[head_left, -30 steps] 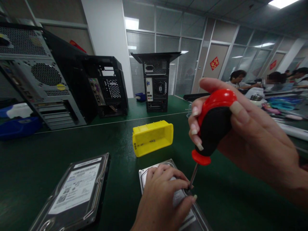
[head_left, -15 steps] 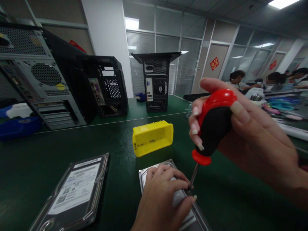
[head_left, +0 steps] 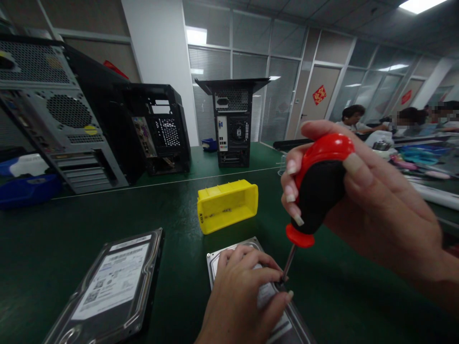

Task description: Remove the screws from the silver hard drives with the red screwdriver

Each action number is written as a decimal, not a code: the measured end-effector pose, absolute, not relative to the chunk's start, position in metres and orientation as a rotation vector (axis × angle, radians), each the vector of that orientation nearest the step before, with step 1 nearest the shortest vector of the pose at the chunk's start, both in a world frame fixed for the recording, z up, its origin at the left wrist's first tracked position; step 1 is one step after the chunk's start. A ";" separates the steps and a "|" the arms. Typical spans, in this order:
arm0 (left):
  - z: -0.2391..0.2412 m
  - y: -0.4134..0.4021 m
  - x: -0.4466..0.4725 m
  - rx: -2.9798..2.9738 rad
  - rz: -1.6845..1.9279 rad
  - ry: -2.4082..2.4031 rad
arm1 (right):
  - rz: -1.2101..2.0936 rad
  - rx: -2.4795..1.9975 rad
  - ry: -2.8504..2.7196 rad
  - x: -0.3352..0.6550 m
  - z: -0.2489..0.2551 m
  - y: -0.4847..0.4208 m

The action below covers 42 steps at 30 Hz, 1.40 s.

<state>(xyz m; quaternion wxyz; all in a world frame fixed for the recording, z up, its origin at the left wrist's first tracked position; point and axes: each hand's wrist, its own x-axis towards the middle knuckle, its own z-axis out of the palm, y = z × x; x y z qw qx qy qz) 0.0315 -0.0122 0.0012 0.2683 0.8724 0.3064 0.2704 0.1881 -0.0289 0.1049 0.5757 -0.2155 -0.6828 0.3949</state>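
My right hand (head_left: 380,205) is wrapped around the handle of a red-and-black screwdriver (head_left: 319,191). Its metal shaft slants down to the right edge of a hard drive (head_left: 215,262) lying on the green table. My left hand (head_left: 244,291) lies across that drive and grips it, thumb and index finger on either side of the screwdriver's tip. The fingers hide the tip's exact contact and much of the label. To the left, a second hard drive (head_left: 111,282) lies label up, apart from both hands.
A yellow bin (head_left: 229,205) holding a few small metal pieces sits beyond the drives. Computer cases stand behind: a large one (head_left: 68,114) at left, a black one (head_left: 161,129) beside it, another (head_left: 233,124) in the centre. A blue bin (head_left: 28,191) is far left. People sit at right.
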 end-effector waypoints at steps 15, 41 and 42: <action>0.004 -0.014 0.032 2.351 0.711 0.850 | 0.844 -0.539 -1.580 0.188 0.103 -0.030; 0.003 -0.014 0.032 2.338 0.739 0.840 | 0.763 -0.627 -1.594 0.187 0.103 -0.031; 0.003 -0.014 0.032 2.337 0.739 0.839 | 0.758 -0.631 -1.592 0.187 0.102 -0.031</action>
